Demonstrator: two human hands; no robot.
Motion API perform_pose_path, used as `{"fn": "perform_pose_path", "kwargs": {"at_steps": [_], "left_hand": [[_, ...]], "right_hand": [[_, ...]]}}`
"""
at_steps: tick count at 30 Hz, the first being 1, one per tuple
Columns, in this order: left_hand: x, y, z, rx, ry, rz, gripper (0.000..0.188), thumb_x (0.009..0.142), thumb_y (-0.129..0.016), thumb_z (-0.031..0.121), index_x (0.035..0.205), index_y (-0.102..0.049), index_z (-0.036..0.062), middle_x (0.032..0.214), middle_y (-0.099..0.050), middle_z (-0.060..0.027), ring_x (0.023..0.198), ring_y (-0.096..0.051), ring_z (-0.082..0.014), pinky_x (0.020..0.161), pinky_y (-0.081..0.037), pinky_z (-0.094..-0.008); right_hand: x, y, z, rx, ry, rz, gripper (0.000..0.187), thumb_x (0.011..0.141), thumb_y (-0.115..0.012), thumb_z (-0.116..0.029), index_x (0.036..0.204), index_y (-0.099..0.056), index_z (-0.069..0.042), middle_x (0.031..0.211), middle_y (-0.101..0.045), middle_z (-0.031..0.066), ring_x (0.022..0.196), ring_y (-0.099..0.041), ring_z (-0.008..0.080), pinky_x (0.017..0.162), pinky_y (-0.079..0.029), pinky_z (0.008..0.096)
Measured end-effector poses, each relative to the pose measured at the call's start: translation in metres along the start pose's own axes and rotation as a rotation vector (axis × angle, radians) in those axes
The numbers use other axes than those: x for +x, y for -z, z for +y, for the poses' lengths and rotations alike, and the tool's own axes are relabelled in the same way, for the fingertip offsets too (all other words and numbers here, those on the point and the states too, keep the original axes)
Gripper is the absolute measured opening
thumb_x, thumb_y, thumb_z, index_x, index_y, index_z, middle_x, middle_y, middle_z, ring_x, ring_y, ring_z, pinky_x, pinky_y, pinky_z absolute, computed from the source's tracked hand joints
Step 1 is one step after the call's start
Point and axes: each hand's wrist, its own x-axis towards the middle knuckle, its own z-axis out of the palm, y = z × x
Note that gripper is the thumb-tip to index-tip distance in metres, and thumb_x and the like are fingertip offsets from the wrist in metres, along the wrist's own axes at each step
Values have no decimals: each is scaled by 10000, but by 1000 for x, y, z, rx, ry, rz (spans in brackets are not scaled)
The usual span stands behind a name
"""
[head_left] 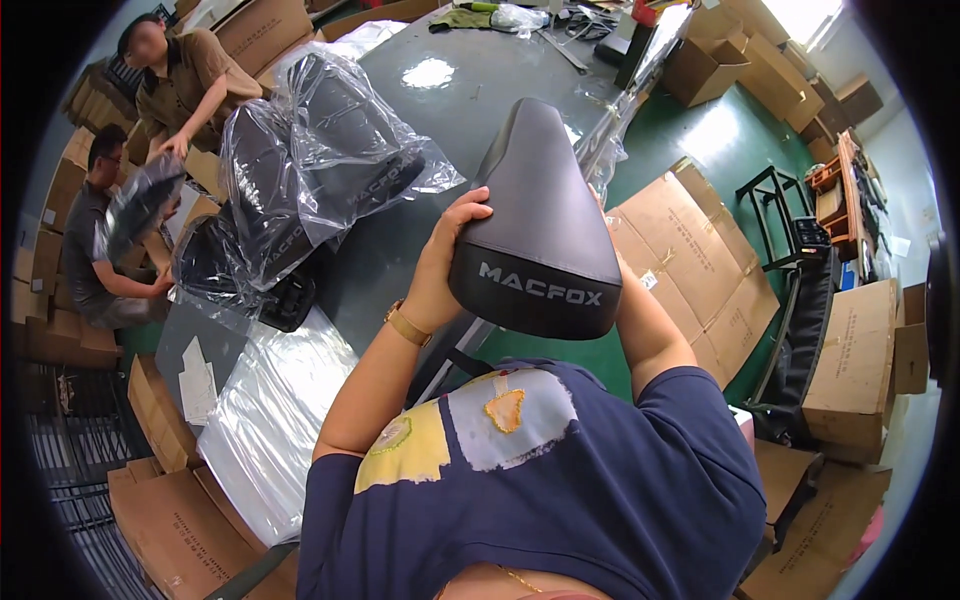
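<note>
A black padded seat (540, 215), like a bike or scooter saddle, is held up in front of me, its narrow end pointing away and its wide end, with pale lettering, toward me. My left hand (452, 235) grips its left side, thumb and fingers wrapped around the edge. On the right side my right hand (622, 268) is mostly hidden behind the seat, with the arm reaching up to it. To the left, on the grey table (440, 110), lie several similar black seats in clear plastic bags (330, 140).
Clear plastic sheeting (270, 410) lies at the table's near left. Two people at the far left handle a bagged seat (140, 205). Flattened cardboard (690, 270) covers part of the green floor at right. Cardboard boxes (850, 360) and a black metal frame (775, 215) stand beyond it.
</note>
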Motion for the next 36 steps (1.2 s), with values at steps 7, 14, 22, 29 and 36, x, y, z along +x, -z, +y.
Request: {"fn": "perform_pose_path", "kwargs": {"at_steps": [7,14,22,29,36], "left_hand": [[12,-8,-6,-41,-29,93,527,691,-649,-23,1164,-442,86,1326,-408,-130,1202,-420,-221,994,-338,-308],[9,-12,-8,-45,4,61,497,723,-633,-12,1173,-439,75,1332,-393,-133,1217,-397,-220,1005,-324,-310],[17,-20,-19,299,-57,56,537,709,-596,-55,1200,-417,69,1268,-422,-171,1186,-418,-281,978,-349,-330],[-14,-18,-85,136,636,40,504,803,-571,19,1261,-364,54,1055,-593,-120,995,-578,-253,836,-456,-334],[-74,-24,-58,-307,1068,54,492,923,-487,280,1319,-322,39,1113,-582,-143,1004,-581,-218,828,-472,-348]], "right_hand": [[15,21,-4,394,-271,4,462,882,-463,-107,1332,-373,-162,1079,-598,141,987,-558,224,867,-426,332],[-45,64,-100,375,-5,-136,712,804,-598,-127,1412,-229,-142,1306,-453,157,1181,-455,215,997,-341,329],[-28,77,-103,426,75,25,809,736,-685,-129,1399,-224,-101,1211,-534,178,1099,-541,259,919,-418,317],[24,12,-56,-165,-89,-57,753,772,-577,-105,1402,-165,-116,1215,-515,196,1127,-494,342,909,-419,388],[20,-32,1,-118,-675,-298,594,938,-152,-460,1267,-433,-53,1180,-545,195,1132,-501,327,963,-367,418]]}}
